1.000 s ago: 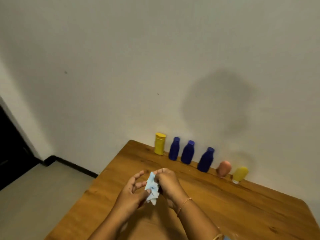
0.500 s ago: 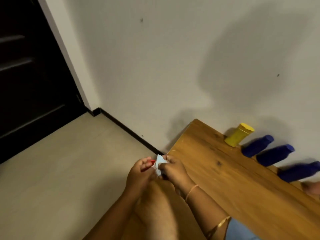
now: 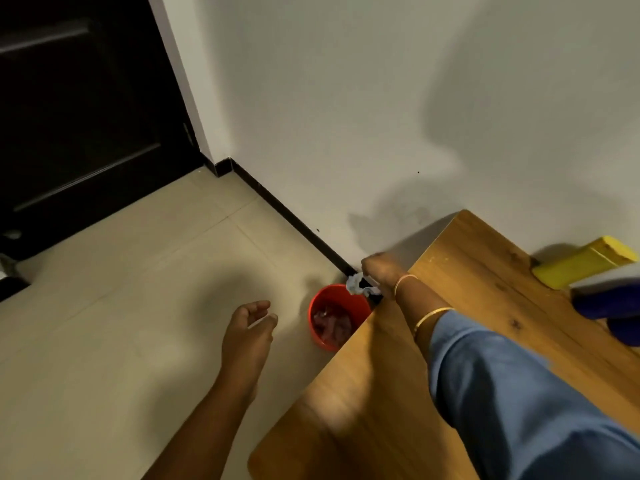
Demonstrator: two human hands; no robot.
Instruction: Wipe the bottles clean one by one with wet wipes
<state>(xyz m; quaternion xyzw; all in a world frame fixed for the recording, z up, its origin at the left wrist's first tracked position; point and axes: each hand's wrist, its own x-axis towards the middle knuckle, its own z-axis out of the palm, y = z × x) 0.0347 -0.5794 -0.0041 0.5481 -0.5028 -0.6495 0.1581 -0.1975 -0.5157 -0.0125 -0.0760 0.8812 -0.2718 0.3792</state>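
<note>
My right hand (image 3: 382, 271) reaches past the left edge of the wooden table (image 3: 467, 271) and holds a crumpled white wet wipe (image 3: 356, 284) just above the rim of a red bin (image 3: 334, 318) on the floor. The bin has crumpled wipes inside. My left hand (image 3: 247, 329) hovers over the floor left of the bin, fingers loosely curled, holding nothing. At the right edge of the view a yellow bottle (image 3: 585, 263) and dark blue bottles (image 3: 609, 303) stand along the wall on the table.
A dark door (image 3: 79, 109) fills the upper left. Beige floor tiles (image 3: 138, 306) spread below it, and a black skirting (image 3: 294, 220) runs along the white wall down to the bin.
My view has swung left and down, from the table to the floor. My hands have parted: the right one carried the wipe out over the red bin, the left let go and dropped aside.
</note>
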